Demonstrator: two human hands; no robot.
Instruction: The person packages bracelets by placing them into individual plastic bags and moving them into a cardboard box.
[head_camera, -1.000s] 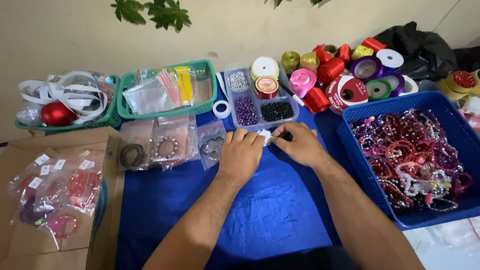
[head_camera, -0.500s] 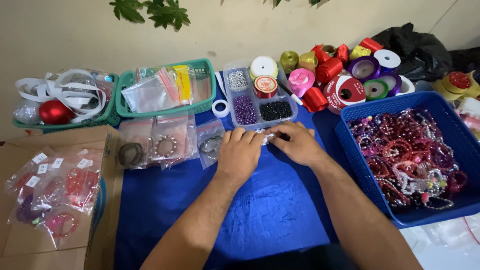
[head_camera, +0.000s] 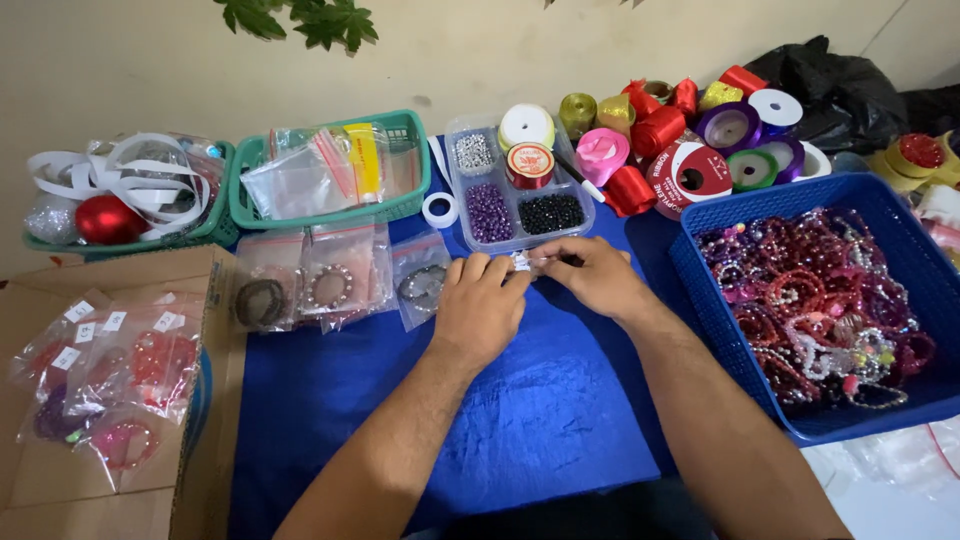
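Observation:
My left hand (head_camera: 480, 305) and my right hand (head_camera: 590, 275) meet fingertip to fingertip over the blue cloth (head_camera: 540, 410), pinching a small white bit (head_camera: 522, 262) between them. What the bit is cannot be made out. Just beyond the fingers sits a clear divided bead box (head_camera: 515, 195) with silver, purple and black beads and a red tape roll. Left of my left hand lie small clear bags with bracelets (head_camera: 330, 285).
A blue basket (head_camera: 700, 270) full of red and pink bracelets stands at the right. Ribbon spools (head_camera: 690, 130) crowd the back. Two green baskets (head_camera: 400, 205) sit back left. A cardboard box (head_camera: 215, 300) with bagged bracelets is at the left.
Both hands stay together at the same spot on the cloth, fingers shifting only slightly around the small white bit.

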